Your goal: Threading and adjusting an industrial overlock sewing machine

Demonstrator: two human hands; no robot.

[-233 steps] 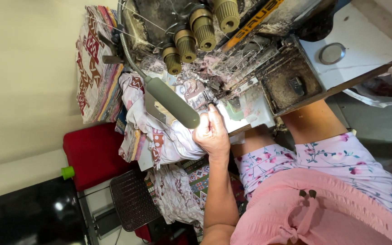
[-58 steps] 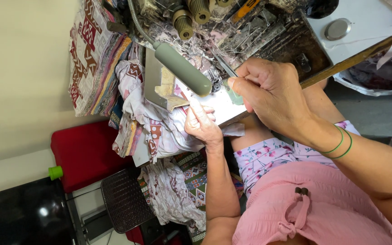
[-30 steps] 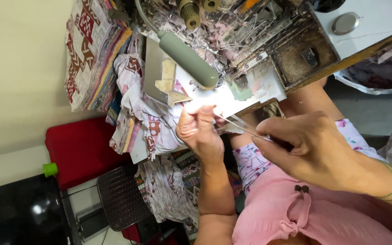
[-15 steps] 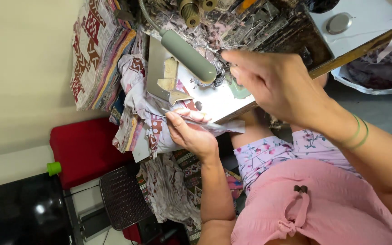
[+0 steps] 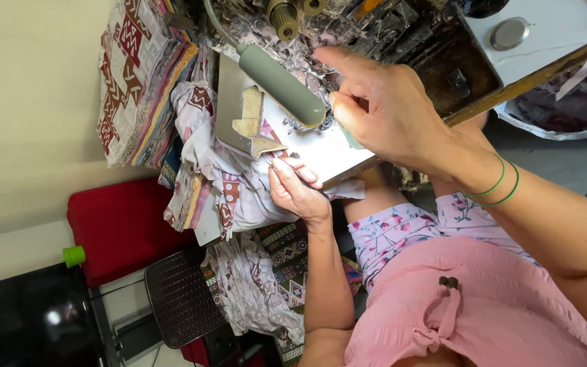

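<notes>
Risen, right hand (image 5: pixel 382 112) now hides the needle area; fingertips unclear.

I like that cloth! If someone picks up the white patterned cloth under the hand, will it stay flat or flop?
The white patterned cloth would likely flop: it already drapes in folds off the edge. It probably feels light and thin.

Grey lamp (image 5: pixel 281 85) blocks plate (image 5: pixel 321 146); cloth (image 5: pixel 225 183) crowds edge.

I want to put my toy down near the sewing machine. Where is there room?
The white tabletop around the round metal lid is bare. By the machine it is crowded: printed fabric, the left hand, the right hand.
</notes>
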